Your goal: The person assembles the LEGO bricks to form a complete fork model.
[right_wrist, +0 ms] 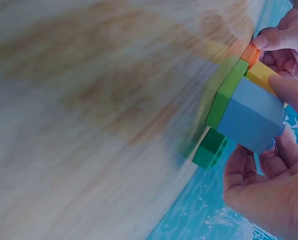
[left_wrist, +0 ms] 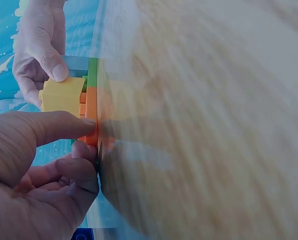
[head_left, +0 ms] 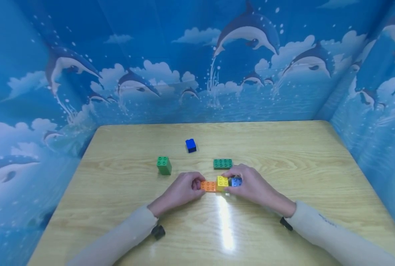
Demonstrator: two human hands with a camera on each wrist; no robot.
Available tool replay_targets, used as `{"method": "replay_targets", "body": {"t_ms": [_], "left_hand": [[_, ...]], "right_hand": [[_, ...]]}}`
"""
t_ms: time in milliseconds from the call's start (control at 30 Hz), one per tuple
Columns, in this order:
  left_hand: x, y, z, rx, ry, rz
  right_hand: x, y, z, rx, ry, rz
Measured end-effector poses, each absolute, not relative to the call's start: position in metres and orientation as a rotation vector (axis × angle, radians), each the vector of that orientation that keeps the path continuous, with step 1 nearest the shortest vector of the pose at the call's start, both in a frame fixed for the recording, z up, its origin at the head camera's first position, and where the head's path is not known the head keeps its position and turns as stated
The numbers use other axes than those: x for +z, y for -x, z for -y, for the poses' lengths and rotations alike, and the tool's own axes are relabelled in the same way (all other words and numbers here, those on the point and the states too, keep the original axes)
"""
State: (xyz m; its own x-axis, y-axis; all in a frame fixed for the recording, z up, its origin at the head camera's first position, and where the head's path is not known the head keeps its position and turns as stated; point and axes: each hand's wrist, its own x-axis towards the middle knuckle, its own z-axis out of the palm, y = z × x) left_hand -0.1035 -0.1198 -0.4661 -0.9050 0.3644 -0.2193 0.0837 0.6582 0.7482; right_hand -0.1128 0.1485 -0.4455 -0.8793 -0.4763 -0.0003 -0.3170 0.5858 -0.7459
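Observation:
My left hand (head_left: pixel 185 187) pinches the left end of an orange brick (head_left: pixel 208 186) lying flat on the table. In my right hand (head_left: pixel 252 183), thumb and fingers grip a yellow brick (head_left: pixel 222 183) above the orange brick's right end. Orange studs show under it in the left wrist view, where the yellow brick (left_wrist: pixel 62 96) looks slightly tilted; whether it is fully seated I cannot tell. Against the orange brick lies a light green brick (right_wrist: pixel 225 95), with a light blue brick (right_wrist: pixel 252 115) on top, partly behind my right hand in the head view.
Beyond my hands a dark green brick (head_left: pixel 222 164) lies flat. A tall green block (head_left: pixel 164 166) stands to the left, and a dark blue brick (head_left: pixel 191 145) sits farther back. The wooden table (head_left: pixel 277 144) meets a dolphin-printed curtain (head_left: pixel 171 92) at its back and sides.

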Motion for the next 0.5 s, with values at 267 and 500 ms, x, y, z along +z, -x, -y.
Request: {"method": "replay_targets", "body": {"t_ms": [267, 500], "left_hand": [[-0.4653, 0.1025, 0.1201, 1.105, -0.364, -2.542], [-0.4668, 0.1012, 0.1210, 1.128, -0.413, -2.539]], "right_hand": [[-0.4507, 0.1118, -0.1487, -1.193, 0.717, -2.631], [-0.4514, 0.1073, -0.1470, -1.129, 0.842, -2.722]]}}
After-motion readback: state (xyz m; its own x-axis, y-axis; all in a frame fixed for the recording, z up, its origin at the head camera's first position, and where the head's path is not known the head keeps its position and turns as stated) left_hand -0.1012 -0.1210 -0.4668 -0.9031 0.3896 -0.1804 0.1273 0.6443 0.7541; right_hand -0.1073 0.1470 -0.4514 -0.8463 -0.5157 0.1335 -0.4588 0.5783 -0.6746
